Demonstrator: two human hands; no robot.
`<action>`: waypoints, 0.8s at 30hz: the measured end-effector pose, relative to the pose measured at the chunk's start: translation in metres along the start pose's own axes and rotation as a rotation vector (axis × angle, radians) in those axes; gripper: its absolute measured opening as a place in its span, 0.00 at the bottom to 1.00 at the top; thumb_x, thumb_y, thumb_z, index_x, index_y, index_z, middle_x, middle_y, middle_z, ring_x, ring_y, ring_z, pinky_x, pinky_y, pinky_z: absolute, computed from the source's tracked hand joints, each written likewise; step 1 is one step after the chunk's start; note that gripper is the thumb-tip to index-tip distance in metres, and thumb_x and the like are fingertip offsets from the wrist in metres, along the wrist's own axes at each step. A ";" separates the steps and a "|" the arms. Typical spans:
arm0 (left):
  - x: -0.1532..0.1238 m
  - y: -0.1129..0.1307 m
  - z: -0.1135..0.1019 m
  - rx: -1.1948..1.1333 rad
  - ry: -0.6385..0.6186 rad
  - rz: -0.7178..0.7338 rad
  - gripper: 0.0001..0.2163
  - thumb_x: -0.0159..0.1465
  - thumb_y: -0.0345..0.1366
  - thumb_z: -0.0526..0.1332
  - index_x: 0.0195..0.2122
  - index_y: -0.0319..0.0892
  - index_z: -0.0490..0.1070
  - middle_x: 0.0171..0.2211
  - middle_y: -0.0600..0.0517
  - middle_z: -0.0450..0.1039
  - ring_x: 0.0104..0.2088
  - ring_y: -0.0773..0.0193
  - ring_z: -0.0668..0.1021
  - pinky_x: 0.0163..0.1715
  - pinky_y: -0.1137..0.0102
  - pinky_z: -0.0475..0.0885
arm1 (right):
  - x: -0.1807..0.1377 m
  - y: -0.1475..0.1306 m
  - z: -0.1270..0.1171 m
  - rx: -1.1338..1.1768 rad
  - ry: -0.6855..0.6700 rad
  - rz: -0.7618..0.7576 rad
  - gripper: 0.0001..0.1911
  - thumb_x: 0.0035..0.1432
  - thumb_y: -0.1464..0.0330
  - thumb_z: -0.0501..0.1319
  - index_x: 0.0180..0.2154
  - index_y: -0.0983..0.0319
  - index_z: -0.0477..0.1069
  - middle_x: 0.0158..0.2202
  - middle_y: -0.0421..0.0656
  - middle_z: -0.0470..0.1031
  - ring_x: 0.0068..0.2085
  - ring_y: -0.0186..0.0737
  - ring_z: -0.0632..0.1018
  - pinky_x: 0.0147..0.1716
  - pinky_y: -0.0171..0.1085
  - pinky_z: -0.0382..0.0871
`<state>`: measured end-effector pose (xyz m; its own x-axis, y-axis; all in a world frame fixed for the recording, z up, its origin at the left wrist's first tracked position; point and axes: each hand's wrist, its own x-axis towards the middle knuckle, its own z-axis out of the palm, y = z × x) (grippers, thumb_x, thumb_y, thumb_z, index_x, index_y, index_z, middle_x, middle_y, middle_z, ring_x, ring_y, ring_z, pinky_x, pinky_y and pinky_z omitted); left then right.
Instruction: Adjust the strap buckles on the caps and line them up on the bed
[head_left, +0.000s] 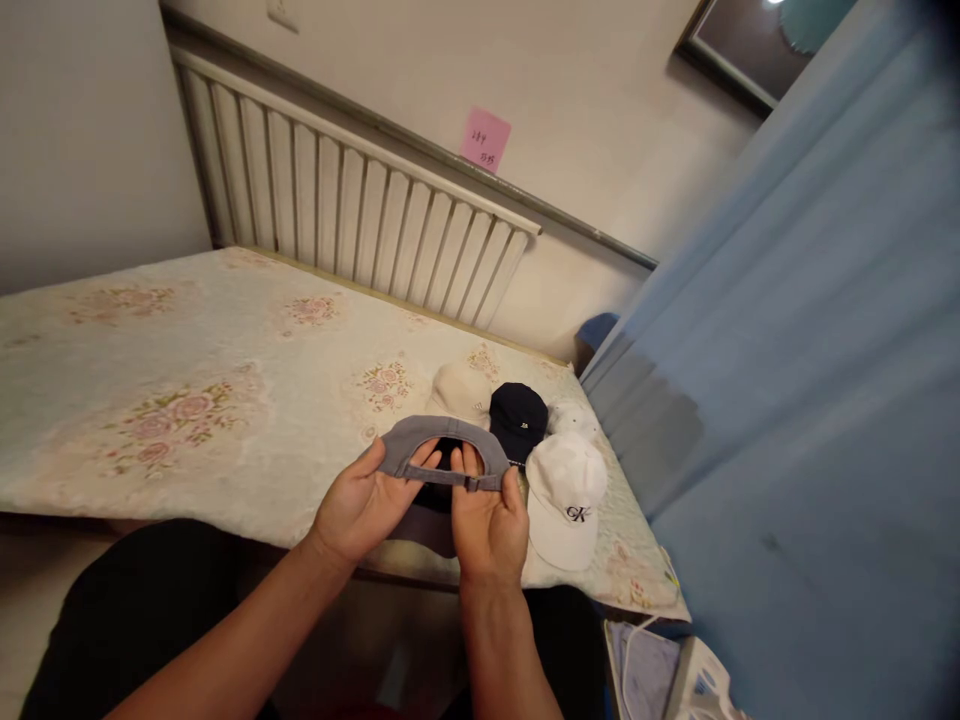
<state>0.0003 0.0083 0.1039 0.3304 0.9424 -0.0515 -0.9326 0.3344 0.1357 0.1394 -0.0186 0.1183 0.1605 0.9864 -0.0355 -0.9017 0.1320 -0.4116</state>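
Observation:
Both hands hold a grey baseball cap (439, 437) above the near edge of the bed, its back opening and adjuster strap turned toward me. My left hand (358, 505) grips the left side of the strap. My right hand (489, 525) pinches the strap at its buckle, thumb on the right end. Just right of my hands lies a white cap (564, 492) with a dark logo. Behind it sit a dark navy cap (519, 418), a cream cap (459, 390) and another white cap (574, 417).
The caps lie on a bed with a pale floral cover (187, 390). A white radiator (352, 215) runs along the wall behind, with a pink note (485, 139) above it. A blue curtain (810, 400) hangs on the right. White and lilac items (667, 675) lie on the floor at lower right.

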 end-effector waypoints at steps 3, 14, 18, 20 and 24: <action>0.000 0.001 -0.001 -0.002 0.001 0.001 0.21 0.70 0.35 0.46 0.63 0.35 0.57 0.52 0.39 0.73 0.56 0.52 0.72 0.55 0.56 0.69 | 0.001 0.000 -0.001 -0.029 0.006 -0.014 0.15 0.63 0.61 0.53 0.40 0.61 0.76 0.48 0.44 0.78 0.55 0.40 0.74 0.62 0.49 0.59; -0.004 -0.003 0.003 0.000 -0.024 -0.023 0.26 0.70 0.39 0.47 0.66 0.33 0.47 0.55 0.38 0.70 0.58 0.52 0.69 0.59 0.56 0.63 | 0.003 0.006 -0.002 -0.055 -0.039 -0.030 0.15 0.63 0.60 0.53 0.41 0.60 0.75 0.47 0.44 0.79 0.53 0.40 0.75 0.62 0.49 0.57; -0.008 -0.015 0.006 0.053 -0.070 -0.069 0.27 0.68 0.40 0.49 0.67 0.37 0.46 0.60 0.39 0.65 0.61 0.54 0.65 0.63 0.59 0.56 | 0.003 0.018 0.002 -0.087 -0.054 -0.053 0.16 0.62 0.61 0.53 0.43 0.62 0.74 0.48 0.45 0.78 0.53 0.39 0.75 0.64 0.48 0.53; -0.009 -0.021 0.006 0.104 -0.081 -0.050 0.26 0.68 0.37 0.50 0.66 0.38 0.48 0.59 0.41 0.65 0.62 0.56 0.64 0.64 0.60 0.53 | 0.002 0.026 0.003 -0.108 -0.038 -0.074 0.16 0.62 0.62 0.53 0.44 0.63 0.74 0.49 0.45 0.78 0.53 0.39 0.75 0.64 0.47 0.52; -0.013 -0.029 0.006 0.220 -0.064 -0.010 0.25 0.66 0.32 0.52 0.65 0.41 0.53 0.59 0.44 0.66 0.64 0.60 0.59 0.66 0.61 0.47 | -0.003 0.039 0.004 -0.183 0.007 -0.093 0.18 0.62 0.61 0.53 0.46 0.65 0.73 0.49 0.47 0.77 0.54 0.40 0.74 0.63 0.47 0.55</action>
<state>0.0241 -0.0132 0.1067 0.3546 0.9350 0.0078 -0.8773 0.3299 0.3486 0.1018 -0.0158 0.1061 0.2435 0.9699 0.0041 -0.7947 0.2019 -0.5724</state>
